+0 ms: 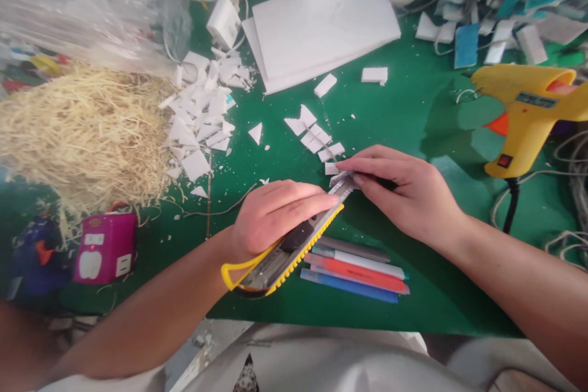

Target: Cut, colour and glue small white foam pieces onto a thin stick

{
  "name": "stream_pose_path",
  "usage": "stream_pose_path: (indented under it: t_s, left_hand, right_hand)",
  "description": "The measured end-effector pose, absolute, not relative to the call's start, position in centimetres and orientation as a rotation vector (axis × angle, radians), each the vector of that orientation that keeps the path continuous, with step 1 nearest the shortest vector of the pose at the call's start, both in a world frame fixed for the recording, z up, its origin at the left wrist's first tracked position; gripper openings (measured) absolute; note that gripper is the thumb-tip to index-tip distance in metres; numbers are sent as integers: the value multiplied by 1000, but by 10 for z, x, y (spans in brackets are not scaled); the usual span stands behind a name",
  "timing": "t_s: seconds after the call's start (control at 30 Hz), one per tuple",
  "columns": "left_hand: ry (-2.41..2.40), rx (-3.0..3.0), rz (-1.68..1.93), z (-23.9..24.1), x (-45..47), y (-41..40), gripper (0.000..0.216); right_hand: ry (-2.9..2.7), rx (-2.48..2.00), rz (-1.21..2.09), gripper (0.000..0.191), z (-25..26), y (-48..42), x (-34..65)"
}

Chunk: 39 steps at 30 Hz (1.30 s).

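My left hand (280, 214) is closed around a yellow-edged utility knife (298, 237), its blade pointing up and to the right. My right hand (408, 190) is at the blade's tip, thumb and fingers pinched together over something small and pale that I cannot make out. Just beyond the fingertips lie small white foam-board pieces (316, 138) in a row, a thin cord running over them. Several marker pens (358, 271) in grey, white, red and blue lie below the knife on the green table (275, 156).
White board sheets (326, 27) lie at the back. White offcuts (202, 116) and straw-like shreds (87, 135) are heaped on the left, near a magenta box (105, 248). At right stands a yellow glue gun (523, 116) with cables, below a pile of blue and white pieces (509, 6).
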<state>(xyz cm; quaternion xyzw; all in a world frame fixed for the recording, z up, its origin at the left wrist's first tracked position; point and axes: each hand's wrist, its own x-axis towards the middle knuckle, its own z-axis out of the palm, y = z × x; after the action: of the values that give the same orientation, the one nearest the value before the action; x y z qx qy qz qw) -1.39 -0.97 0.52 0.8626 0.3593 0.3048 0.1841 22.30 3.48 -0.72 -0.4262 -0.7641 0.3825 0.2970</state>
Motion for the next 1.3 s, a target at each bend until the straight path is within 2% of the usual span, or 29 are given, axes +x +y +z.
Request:
stream_pose_path:
  t_s: [0.37, 0.6, 0.8, 1.3]
  left_hand:
    - [986, 2300, 835, 6, -18, -8, 24]
    - [966, 2430, 1092, -6, -14, -8, 24]
    - [1000, 2381, 880, 6, -15, -8, 23]
    - [977, 2408, 905, 3, -16, -6, 24]
  right_hand:
    - [-2033, -1151, 1040, 31, -5, 36, 225]
    - [-2005, -1247, 1028, 31, -4, 36, 223]
    - [-2003, -1205, 1048, 30, -4, 35, 222]
    - [-2003, -1203, 1070, 30, -6, 35, 223]
